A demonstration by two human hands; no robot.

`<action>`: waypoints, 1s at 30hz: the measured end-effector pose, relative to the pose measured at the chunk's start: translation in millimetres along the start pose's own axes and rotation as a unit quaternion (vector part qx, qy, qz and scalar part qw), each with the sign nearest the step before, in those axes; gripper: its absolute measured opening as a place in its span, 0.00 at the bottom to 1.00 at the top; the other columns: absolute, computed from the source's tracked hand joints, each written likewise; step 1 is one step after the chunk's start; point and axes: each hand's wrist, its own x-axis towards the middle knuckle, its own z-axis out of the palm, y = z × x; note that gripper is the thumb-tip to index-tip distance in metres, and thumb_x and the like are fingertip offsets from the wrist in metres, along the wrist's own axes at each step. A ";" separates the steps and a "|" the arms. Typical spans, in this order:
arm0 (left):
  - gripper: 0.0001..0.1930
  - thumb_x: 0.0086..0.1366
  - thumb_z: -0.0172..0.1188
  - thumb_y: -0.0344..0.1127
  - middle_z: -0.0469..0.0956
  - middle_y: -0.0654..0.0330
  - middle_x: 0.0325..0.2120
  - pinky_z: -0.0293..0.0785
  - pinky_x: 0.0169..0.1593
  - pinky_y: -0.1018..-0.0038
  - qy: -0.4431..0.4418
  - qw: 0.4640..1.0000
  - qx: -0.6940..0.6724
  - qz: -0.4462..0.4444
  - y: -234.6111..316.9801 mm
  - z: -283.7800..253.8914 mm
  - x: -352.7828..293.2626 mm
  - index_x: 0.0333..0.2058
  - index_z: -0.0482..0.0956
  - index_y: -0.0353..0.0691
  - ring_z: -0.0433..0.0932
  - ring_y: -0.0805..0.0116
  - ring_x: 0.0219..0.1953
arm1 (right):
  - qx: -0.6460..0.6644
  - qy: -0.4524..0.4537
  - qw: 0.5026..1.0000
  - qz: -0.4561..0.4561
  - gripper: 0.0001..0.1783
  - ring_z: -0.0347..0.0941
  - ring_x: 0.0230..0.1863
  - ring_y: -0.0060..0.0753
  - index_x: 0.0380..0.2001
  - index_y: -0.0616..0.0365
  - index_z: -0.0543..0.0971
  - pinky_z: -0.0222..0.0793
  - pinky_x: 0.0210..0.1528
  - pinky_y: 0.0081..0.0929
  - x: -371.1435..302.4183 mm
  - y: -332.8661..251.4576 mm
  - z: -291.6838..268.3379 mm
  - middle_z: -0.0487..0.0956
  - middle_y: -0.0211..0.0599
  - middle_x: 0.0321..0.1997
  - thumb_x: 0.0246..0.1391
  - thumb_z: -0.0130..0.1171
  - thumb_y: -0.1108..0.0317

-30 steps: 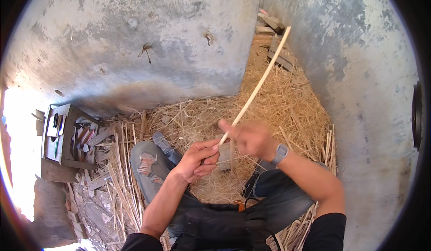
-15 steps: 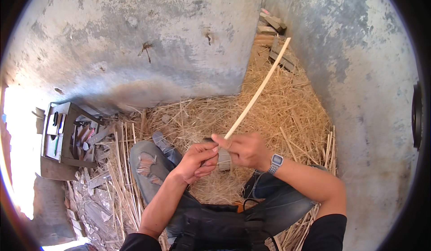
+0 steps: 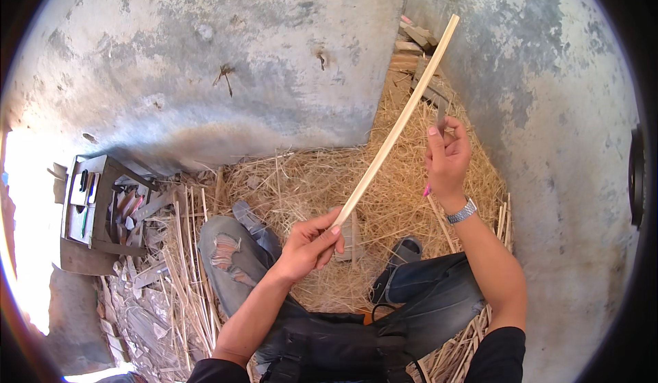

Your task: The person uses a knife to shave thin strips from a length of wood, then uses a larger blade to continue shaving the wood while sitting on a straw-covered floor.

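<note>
My left hand (image 3: 305, 251) pinches the lower end of a long, pale, flat bamboo strip (image 3: 399, 127) between thumb and fingers. The strip slants up and away to the right, its far tip in front of the corner of the walls. Apart from it, to the right, my right hand (image 3: 449, 158) is raised and closed around a knife (image 3: 441, 113). The grey blade points upward past the fingertips, and a bit of pink handle shows below the palm. A watch circles my right wrist.
Shavings (image 3: 329, 170) cover the floor between my bent legs and the walls. Bundled long strips (image 3: 188, 273) lie by my left knee. A small wooden stand (image 3: 103, 208) with pens is at the left. Wood blocks (image 3: 411, 44) sit in the far corner.
My right hand has left the strip's lower end and moved up and to the right with the knife. The strip's tip has risen, while my left hand keeps hold of its lower end.
</note>
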 end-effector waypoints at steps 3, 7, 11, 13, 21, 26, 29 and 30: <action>0.25 0.76 0.52 0.33 0.79 0.61 0.27 0.63 0.20 0.84 0.005 1.000 0.011 0.016 -3.8 -1.0 0.2 0.69 0.64 0.38 0.65 0.82 0.15 | -0.041 -0.038 0.997 0.046 0.08 0.54 0.17 0.07 0.39 0.58 0.79 0.45 0.19 0.15 -3.3 -10.2 -2.9 0.67 0.15 0.17 0.64 0.63 0.66; 0.25 0.76 0.53 0.33 0.79 0.61 0.28 0.64 0.20 0.84 0.002 0.998 0.052 0.030 -8.4 1.4 2.0 0.69 0.65 0.38 0.66 0.82 0.16 | -0.081 -0.110 0.989 0.049 0.10 0.53 0.17 0.07 0.38 0.58 0.81 0.45 0.19 0.14 -13.0 -20.8 6.5 0.66 0.14 0.18 0.60 0.67 0.64; 0.25 0.75 0.54 0.33 0.80 0.62 0.29 0.65 0.21 0.84 0.002 0.998 0.058 0.029 -10.7 4.7 3.2 0.68 0.65 0.38 0.67 0.83 0.17 | -0.119 -0.165 0.979 0.021 0.13 0.53 0.17 0.07 0.40 0.59 0.81 0.47 0.19 0.14 -20.4 -19.2 11.4 0.67 0.14 0.18 0.57 0.70 0.63; 0.25 0.75 0.55 0.33 0.81 0.62 0.30 0.65 0.21 0.84 0.010 0.998 0.056 0.031 -14.1 4.5 3.9 0.68 0.66 0.39 0.68 0.83 0.17 | -0.120 -0.178 0.976 0.034 0.16 0.55 0.17 0.07 0.41 0.60 0.80 0.50 0.19 0.14 -24.1 -23.6 15.5 0.67 0.15 0.18 0.55 0.72 0.63; 0.27 0.73 0.58 0.31 0.83 0.62 0.34 0.70 0.26 0.84 0.050 0.991 0.114 0.058 -20.9 7.9 6.8 0.68 0.66 0.41 0.71 0.84 0.22 | -0.204 -0.247 0.947 0.027 0.23 0.61 0.17 0.11 0.43 0.61 0.79 0.55 0.19 0.17 -35.3 -41.1 21.8 0.68 0.24 0.16 0.50 0.75 0.59; 0.27 0.73 0.58 0.31 0.82 0.63 0.35 0.69 0.28 0.83 0.057 0.987 0.126 0.084 -20.7 16.3 8.8 0.68 0.66 0.41 0.70 0.85 0.24 | -0.177 -0.253 0.951 0.023 0.18 0.63 0.17 0.15 0.43 0.62 0.79 0.56 0.20 0.21 -37.6 -29.6 20.9 0.67 0.25 0.15 0.55 0.70 0.61; 0.27 0.73 0.58 0.30 0.82 0.63 0.35 0.67 0.27 0.83 0.053 0.978 0.158 0.122 -25.5 10.1 9.2 0.69 0.66 0.40 0.68 0.85 0.24 | -0.161 -0.214 0.963 0.023 0.15 0.63 0.17 0.17 0.44 0.62 0.80 0.56 0.20 0.22 -34.8 -31.6 17.9 0.69 0.26 0.15 0.59 0.65 0.62; 0.27 0.73 0.57 0.30 0.81 0.63 0.35 0.66 0.26 0.84 0.051 0.981 0.145 0.118 -26.1 8.2 8.5 0.69 0.66 0.40 0.67 0.85 0.24 | -0.151 -0.191 0.970 0.022 0.14 0.63 0.16 0.17 0.44 0.62 0.80 0.56 0.19 0.22 -33.7 -32.5 19.3 0.70 0.27 0.15 0.61 0.64 0.63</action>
